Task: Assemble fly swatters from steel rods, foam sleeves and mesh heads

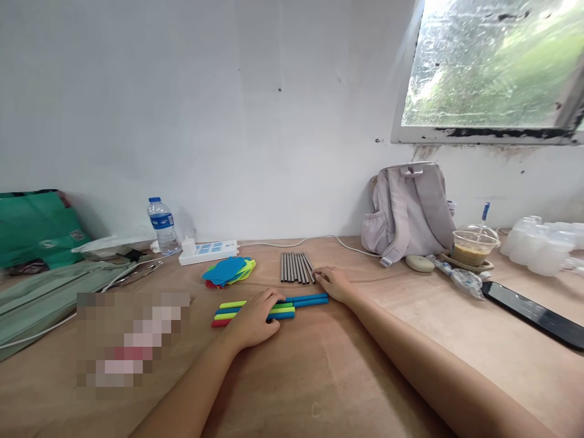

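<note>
My left hand point(252, 319) lies curled over a row of coloured straws point(301, 300) in green, blue and red that rest flat on the wooden table point(319, 377). My right hand point(334, 282) reaches further back, its fingertips pinched on the nearest end of a row of grey metal straws point(295, 267). A small pile of blue, yellow and red flat pieces point(228, 271) sits left of the metal straws.
A water bottle point(163, 225) and a white power strip point(208, 250) stand by the wall. A grey backpack point(409, 208), a lidded drink cup point(473, 246), clear cups point(541, 245) and a black phone point(538, 314) are on the right. Green bags point(41, 267) lie left.
</note>
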{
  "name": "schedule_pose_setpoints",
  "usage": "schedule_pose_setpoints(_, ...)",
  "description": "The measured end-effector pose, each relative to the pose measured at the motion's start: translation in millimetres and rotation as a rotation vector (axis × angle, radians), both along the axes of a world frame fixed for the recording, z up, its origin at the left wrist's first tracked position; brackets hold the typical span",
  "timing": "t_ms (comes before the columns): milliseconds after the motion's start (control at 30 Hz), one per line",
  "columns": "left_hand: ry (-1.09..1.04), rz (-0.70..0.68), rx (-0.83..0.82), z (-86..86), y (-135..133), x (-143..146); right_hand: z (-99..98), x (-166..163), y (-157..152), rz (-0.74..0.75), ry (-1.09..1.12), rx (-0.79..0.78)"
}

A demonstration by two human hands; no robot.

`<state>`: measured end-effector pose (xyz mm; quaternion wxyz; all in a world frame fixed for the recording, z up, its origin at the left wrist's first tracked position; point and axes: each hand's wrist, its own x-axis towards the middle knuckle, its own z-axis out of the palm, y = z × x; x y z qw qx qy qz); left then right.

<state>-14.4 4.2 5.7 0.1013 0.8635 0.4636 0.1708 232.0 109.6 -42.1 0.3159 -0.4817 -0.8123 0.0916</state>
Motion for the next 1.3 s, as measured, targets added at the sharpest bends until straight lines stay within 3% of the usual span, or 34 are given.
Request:
schedule_pose_setpoints(533,-0.001,-0.01,0.002,-1.3,0.3,-1.0,0.1,-0.8,8.2,0.113,0.182,-0.071)
schedule_pose_setpoints(733,-0.003,0.014,0.022,2.1,-1.1,-1.5,-5.3,0.3,9.2,0.08,0.393,-0.142)
schedule_pose_setpoints(900,-0.019,0.22,0.194,3.1,9.4,-13.9,-5.9,14.0,5.5,-0.04,0.618,-0.182)
schedule_pose_setpoints(1067,0.031,0.45,0.344,3.9,33.1,-56.2,-5.0,26.2,-11.4,-0.102,0.792,-0.239)
schedule_pose_setpoints(1300,-0.047,0.606,0.328,-1.1,39.9,-94.9,2.5,29.0,-49.4,-0.092,0.837,-0.31)
